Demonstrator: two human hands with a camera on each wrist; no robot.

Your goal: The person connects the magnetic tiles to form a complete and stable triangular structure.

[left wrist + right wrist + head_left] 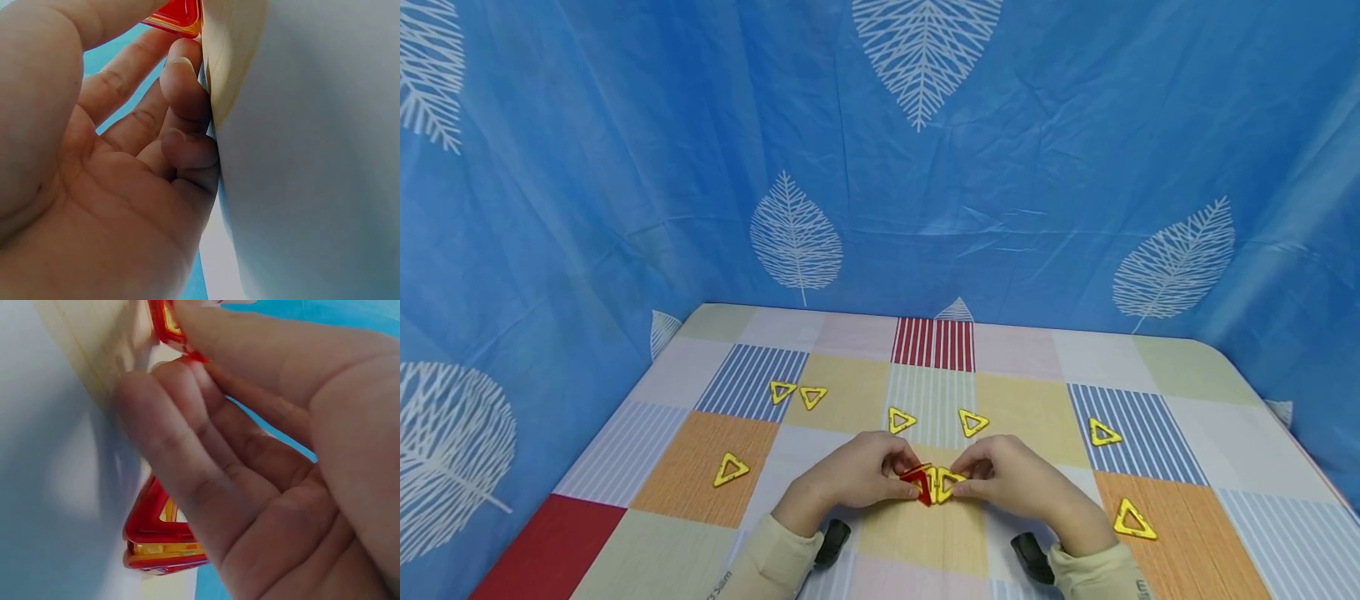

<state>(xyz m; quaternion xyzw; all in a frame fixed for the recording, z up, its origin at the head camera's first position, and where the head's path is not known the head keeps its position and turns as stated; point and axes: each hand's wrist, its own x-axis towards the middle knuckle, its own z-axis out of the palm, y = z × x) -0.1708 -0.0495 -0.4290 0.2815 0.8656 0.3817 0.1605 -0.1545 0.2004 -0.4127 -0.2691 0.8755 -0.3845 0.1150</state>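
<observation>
Over the middle of the patchwork table [925, 542], my two hands meet around a small cluster of triangle tiles. My left hand [904, 482] pinches a red triangle [917, 483], whose edge shows at the fingertips in the left wrist view [178, 15]. My right hand [964, 483] pinches a yellow triangle [947, 483] that touches the red one. In the right wrist view, a red-looking tile [164, 319] sits at my fingertips, and another red-edged triangle [156, 540] lies under my fingers. How the tiles join is hidden by my fingers.
Several loose yellow triangles lie on the table: a pair at the back left [797, 393], one at the left [730, 470], two just beyond my hands [901, 419] [972, 422], two at the right [1103, 432] [1133, 520]. Blue leaf-print cloth [880, 167] walls the table.
</observation>
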